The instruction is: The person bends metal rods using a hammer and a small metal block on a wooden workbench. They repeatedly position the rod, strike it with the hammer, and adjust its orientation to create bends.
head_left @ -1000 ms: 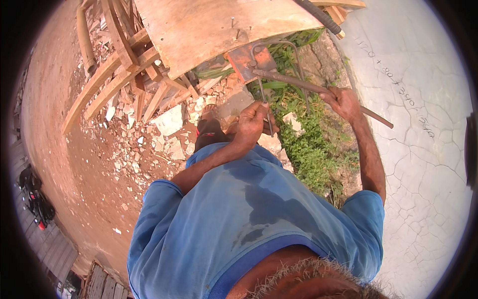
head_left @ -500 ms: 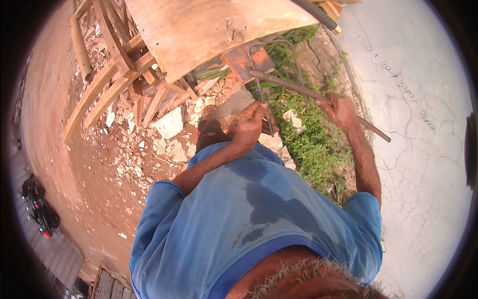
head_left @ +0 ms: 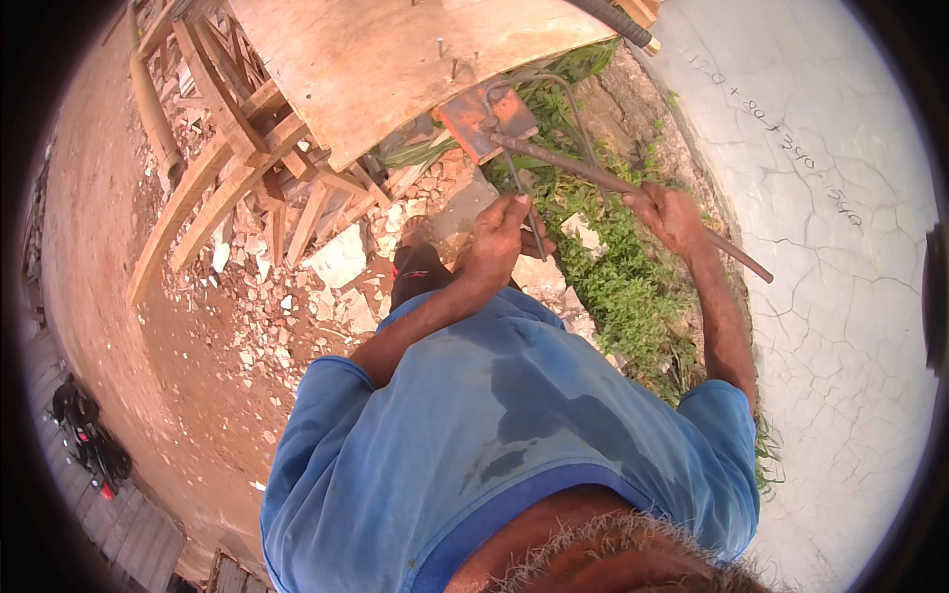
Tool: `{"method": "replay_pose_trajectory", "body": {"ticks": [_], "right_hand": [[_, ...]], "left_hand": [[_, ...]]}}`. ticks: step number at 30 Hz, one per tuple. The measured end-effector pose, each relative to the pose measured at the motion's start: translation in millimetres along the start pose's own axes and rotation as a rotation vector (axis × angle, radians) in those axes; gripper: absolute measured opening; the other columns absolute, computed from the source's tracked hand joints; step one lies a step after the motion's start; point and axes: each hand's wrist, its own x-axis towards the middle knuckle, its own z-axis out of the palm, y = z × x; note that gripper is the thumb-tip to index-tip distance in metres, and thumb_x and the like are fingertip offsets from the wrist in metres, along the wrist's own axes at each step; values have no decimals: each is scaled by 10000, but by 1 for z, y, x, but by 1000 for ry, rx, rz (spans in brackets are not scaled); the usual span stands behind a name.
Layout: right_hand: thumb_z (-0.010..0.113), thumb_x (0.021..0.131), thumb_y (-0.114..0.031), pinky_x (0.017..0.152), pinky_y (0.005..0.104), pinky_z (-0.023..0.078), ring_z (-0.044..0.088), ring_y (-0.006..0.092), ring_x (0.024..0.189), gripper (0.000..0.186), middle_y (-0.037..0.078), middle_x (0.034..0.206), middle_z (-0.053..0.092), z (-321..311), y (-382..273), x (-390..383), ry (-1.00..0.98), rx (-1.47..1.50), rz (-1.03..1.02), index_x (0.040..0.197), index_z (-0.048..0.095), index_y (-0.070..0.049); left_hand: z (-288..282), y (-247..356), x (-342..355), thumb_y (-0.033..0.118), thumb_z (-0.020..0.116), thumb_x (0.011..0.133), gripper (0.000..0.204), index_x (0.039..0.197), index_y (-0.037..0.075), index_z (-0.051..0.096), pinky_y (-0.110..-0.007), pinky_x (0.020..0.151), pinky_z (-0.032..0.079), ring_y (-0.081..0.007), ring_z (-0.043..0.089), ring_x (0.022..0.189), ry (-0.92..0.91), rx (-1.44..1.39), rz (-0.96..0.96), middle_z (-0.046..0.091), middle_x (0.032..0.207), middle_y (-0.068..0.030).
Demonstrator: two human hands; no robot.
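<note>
My left hand [head_left: 501, 235] is closed around a thin steel wire rod [head_left: 534, 119] that loops up toward an orange metal bending plate [head_left: 474, 124] fixed at the edge of a plywood bench [head_left: 395, 59]. A long rusty lever bar [head_left: 593, 176] runs from that plate out to the lower right, and my right hand [head_left: 674, 214] grips it partway along. Both arms reach forward over my blue shirt [head_left: 494, 435]. The bent wire arcs above the bar between the two hands.
Under the bench stand rough wooden legs and braces [head_left: 227, 168], with broken rubble [head_left: 336, 262] on red earth. Green weeds [head_left: 623, 277] grow beside a cracked white wall [head_left: 850, 247]. A motorbike [head_left: 89, 445] is parked at the far left. My shoe [head_left: 415, 272] rests below the bench.
My right hand has swung the lever bar a little downward and toward me. The wire loop has shifted with it, and my left hand has stayed on the wire.
</note>
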Motion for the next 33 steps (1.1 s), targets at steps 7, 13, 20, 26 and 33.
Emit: {"method": "replay_pose_trajectory", "body": {"ticks": [7,13,20,26,33], "right_hand": [[601,927,-586,624,463,490,617,359,631,564,172,638,598,-13,44,-45,83,-76,52,929,670,-26],[731,862,-317,632,473,509,662,370,696,241,167,713,661,11,87,-71,277,-369,313,909,683,-86],[733,823,-218,597,445,530,677,338,666,151,148,728,687,16,94,-73,301,-406,315,900,708,-92],[694,901,-315,590,462,520,652,348,606,239,156,646,647,19,96,-70,335,-336,279,855,705,-81],[682,936,-374,469,365,488,566,176,478,290,71,591,631,27,105,-68,348,-323,291,836,717,-104]], "left_hand": [[-2,-3,4,345,465,1065,297,987,68,538,-347,536,596,-256,702,619,-10,-58,-41,613,771,-72],[-7,-9,7,360,465,1065,314,975,67,531,-354,550,604,-252,712,645,-41,-56,-12,621,781,-75],[-9,47,-4,315,526,1030,311,984,23,621,-353,623,578,-232,716,712,-118,498,-28,630,747,-97],[5,159,71,386,614,962,378,1037,31,718,-431,692,530,-283,693,771,-299,1145,610,703,842,-151],[56,132,233,565,416,1014,580,1112,70,700,-475,893,502,-358,639,1031,-899,2029,753,677,1029,-213]]}}
